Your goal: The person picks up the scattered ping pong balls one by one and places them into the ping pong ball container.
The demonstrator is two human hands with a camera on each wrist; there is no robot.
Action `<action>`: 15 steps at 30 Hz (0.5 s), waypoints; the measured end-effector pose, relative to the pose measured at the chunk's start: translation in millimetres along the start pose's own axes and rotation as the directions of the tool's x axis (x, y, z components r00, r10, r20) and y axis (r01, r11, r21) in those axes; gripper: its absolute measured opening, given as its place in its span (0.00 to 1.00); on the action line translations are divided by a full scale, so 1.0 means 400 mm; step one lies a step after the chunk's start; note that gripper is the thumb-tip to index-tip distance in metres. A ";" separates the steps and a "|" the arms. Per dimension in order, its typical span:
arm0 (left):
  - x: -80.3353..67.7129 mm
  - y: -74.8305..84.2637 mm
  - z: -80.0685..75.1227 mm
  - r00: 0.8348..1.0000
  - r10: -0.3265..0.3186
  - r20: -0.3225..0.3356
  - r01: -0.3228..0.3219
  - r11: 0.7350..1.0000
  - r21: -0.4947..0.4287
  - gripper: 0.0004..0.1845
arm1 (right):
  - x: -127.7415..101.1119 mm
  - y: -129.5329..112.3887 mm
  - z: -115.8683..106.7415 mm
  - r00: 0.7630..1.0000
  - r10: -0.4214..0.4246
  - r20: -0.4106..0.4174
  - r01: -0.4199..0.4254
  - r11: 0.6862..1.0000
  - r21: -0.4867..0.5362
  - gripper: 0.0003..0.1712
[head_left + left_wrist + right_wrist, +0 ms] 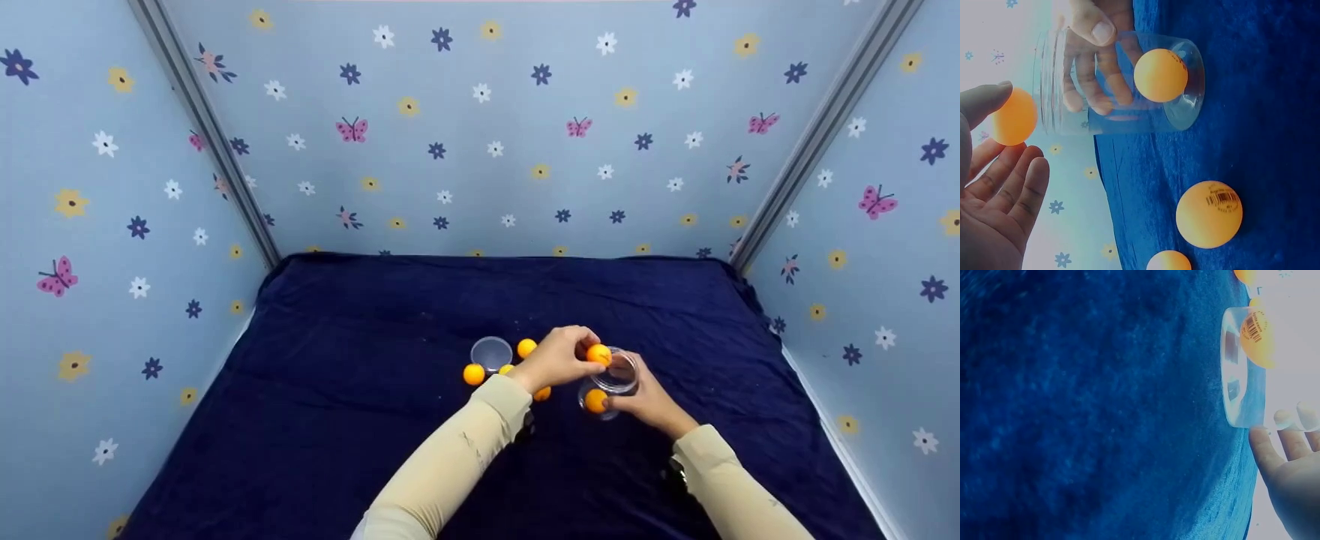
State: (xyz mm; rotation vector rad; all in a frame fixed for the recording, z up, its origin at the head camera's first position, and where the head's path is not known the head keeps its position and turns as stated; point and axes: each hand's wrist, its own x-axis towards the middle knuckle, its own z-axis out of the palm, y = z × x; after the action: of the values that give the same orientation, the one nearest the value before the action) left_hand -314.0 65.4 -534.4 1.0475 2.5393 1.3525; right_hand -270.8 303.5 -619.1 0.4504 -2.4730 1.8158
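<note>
My left hand [576, 360] pinches an orange ball [598, 354] just above the mouth of a clear plastic jar [616, 379]. In the left wrist view the ball [1013, 117] sits between thumb and fingers beside the jar's open rim [1050, 84]. My right hand [641, 399] grips the jar, which stands on the dark blue cloth [360, 420]; its fingers [1095, 28] wrap the jar wall. One orange ball [595, 400] lies inside the jar on its bottom [1161, 75]. The right wrist view shows the jar base [1234, 371] and that ball [1258, 334].
A clear lid [491, 352] lies on the cloth left of my hands. Loose orange balls sit around it [473, 373] [526, 347] [542, 393]; two show close in the left wrist view [1209, 214]. Flower-patterned walls [480, 135] enclose the cloth on three sides.
</note>
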 end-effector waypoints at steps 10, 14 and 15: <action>0.011 -0.003 0.021 1.000 -0.016 0.014 0.016 1.000 -0.026 0.17 | 0.000 0.002 -0.003 1.000 0.004 -0.010 -0.004 1.000 -0.025 0.53; 0.016 -0.002 0.024 1.000 -0.026 0.011 0.026 1.000 -0.014 0.18 | 0.000 0.004 -0.003 1.000 -0.017 -0.009 0.017 1.000 -0.010 0.53; 0.018 -0.003 0.024 1.000 -0.026 0.013 0.026 1.000 -0.007 0.18 | 0.000 0.005 -0.003 1.000 -0.020 -0.011 0.020 1.000 -0.009 0.53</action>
State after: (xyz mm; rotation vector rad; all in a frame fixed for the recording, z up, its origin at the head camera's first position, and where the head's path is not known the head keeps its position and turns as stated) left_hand -316.4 76.0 -539.5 1.0154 2.5280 1.3421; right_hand -271.6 305.1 -620.4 0.4614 -2.4590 1.7941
